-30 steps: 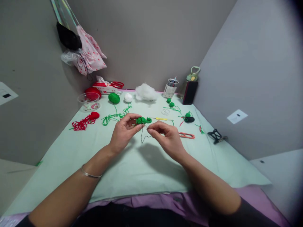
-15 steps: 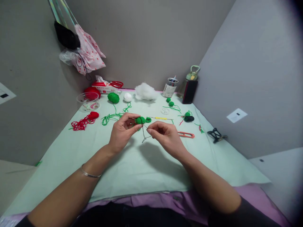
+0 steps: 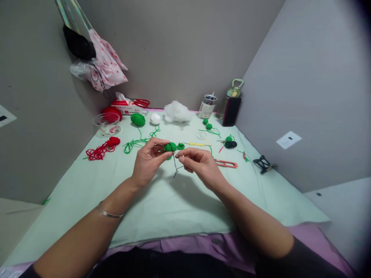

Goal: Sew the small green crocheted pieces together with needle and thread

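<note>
Between the thumb and fingers of my left hand (image 3: 147, 160) is a small green crocheted piece (image 3: 170, 147). A dark thread (image 3: 175, 165) hangs from it, with a tangled end below. My right hand (image 3: 199, 164) is closed in a pinch just right of the piece, at the thread; whether a needle is also in the fingers is too small to tell. Just behind the fingertips lies a small green curled piece (image 3: 181, 146), beside a yellow-handled crochet hook (image 3: 196, 144). Orange thread snips (image 3: 226, 164) lie partly behind my right hand.
Red yarn (image 3: 100, 150), a clear tub (image 3: 106, 124), a green yarn ball (image 3: 137, 119) and white stuffing (image 3: 176, 112) lie left and back. A pen tin (image 3: 206, 108), phone (image 3: 232, 112), black spool (image 3: 230, 144) and black stand (image 3: 264, 165) are at right.
My right hand has shifted slightly toward the green piece, and its fingers are more curled. The green piece has turned a little in my left hand. The whole view has shifted slightly.
</note>
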Demonstrator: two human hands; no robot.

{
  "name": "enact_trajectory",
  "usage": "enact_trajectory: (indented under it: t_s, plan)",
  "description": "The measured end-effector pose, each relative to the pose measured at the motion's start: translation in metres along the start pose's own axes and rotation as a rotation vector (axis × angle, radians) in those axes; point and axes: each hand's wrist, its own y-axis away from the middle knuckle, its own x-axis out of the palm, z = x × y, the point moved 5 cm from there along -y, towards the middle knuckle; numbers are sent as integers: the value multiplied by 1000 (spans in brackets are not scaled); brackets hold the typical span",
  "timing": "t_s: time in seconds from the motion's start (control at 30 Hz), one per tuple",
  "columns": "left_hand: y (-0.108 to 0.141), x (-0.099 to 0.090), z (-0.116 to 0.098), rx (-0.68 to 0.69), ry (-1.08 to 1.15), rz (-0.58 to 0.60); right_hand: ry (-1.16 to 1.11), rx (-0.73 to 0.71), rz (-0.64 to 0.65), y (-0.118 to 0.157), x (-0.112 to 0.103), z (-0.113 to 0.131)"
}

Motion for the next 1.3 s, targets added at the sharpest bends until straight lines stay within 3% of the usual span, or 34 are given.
enact_trajectory:
  t_s: [0.27,0.47,0.63,0.87,1.17,1.3]
  plan:
    - [0,0,-2,-9,11,-9,27,-6,7,0,-2,-1]
    - [1,-1,-6,97,-40,-9,-14,16,29,-1,-3,-6]
    - [1,0,-1,40,16,-12,15,-22,-16,-3,-2,-4]
    - [2,5,-2,-51,90,-18,148,-173,-79,-3,1,-1]
    - [6,10,3,-89,156,28,468,-504,-117,3,3,9]
    - [6,8,4,-83,161,39,543,-578,-131,4,3,9]
